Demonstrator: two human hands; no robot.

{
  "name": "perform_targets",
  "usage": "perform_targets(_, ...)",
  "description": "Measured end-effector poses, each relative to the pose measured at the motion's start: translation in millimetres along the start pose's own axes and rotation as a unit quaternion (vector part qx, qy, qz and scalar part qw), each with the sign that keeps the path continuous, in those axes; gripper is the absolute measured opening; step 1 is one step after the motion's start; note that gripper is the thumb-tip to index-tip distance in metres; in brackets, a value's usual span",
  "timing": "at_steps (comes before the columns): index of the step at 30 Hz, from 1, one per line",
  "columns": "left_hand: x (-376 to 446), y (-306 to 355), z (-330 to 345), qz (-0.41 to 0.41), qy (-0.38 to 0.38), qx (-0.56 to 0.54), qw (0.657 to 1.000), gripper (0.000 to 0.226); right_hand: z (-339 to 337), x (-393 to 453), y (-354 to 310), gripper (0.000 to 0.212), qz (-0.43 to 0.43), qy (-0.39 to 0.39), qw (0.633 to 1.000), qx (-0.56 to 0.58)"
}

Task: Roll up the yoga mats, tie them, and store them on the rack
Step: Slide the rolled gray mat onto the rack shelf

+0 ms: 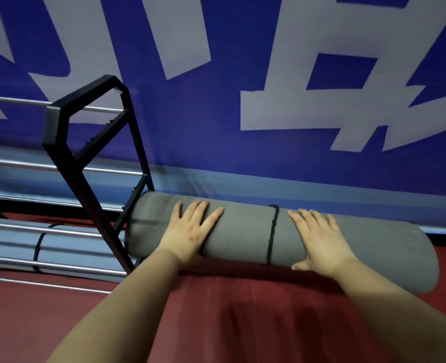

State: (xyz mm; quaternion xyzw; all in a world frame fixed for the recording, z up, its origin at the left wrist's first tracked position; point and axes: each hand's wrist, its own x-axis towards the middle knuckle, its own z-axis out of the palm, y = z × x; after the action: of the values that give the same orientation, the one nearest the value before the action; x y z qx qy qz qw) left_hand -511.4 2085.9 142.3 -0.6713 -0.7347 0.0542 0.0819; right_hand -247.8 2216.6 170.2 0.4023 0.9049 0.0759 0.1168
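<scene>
Both hands flat on a tied mat
Left hand (190, 231) and right hand (318, 239), fingers spread, press the grey rolled mat (242, 231) beside the rack (85, 153).

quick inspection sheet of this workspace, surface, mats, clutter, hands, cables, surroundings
surface: red floor, a grey rolled mat lying on it
job's things: the grey rolled mat is tied with a black strap; its left end touches the black rack; a second tied mat lies on the rack's lower bars
clutter: nothing seen
grippers: left hand and right hand rest flat on the grey rolled mat
cables: nothing seen
surroundings: blue banner with white characters behind
</scene>
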Motion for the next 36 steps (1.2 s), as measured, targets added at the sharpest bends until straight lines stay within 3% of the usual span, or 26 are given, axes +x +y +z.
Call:
perform_targets(10,5.3,-0.6,0.2,-0.012,-0.018,-0.029,0.999,0.116,4.1,1.7,-4.8,0.123,0.014,0.002,1.0,-0.002)
perform_targets(18,6.0,-13.3,0.6,-0.021,-0.013,0.021,0.999,0.098,15.5,8.1,-22.0,0.122,0.021,0.016,0.999,0.031)
perform_targets(24,2.6,-24.9,20.2,-0.068,0.008,0.02,0.997,0.113,4.9,23.7,-33.8,0.119,0.0,0.04,0.999,0.006)
perform_targets(28,-3.8,-34.9,22.4,-0.13,0.027,-0.009,0.991,0.106,-11.3,48.8,-54.6,0.119,-0.026,0.042,0.999,-0.01)
perform_targets(32,1.4,-39.0,14.0,-0.069,0.03,-0.066,0.995,0.134,-20.2,67.7,-82.4,0.12,-0.036,0.029,0.999,-0.004)
perform_targets(36,15.4,-28.6,-0.6,-0.023,0.029,-0.118,0.992,0.132,-28.4,77.4,-111.3,0.121,-0.026,0.02,0.999,0.002)
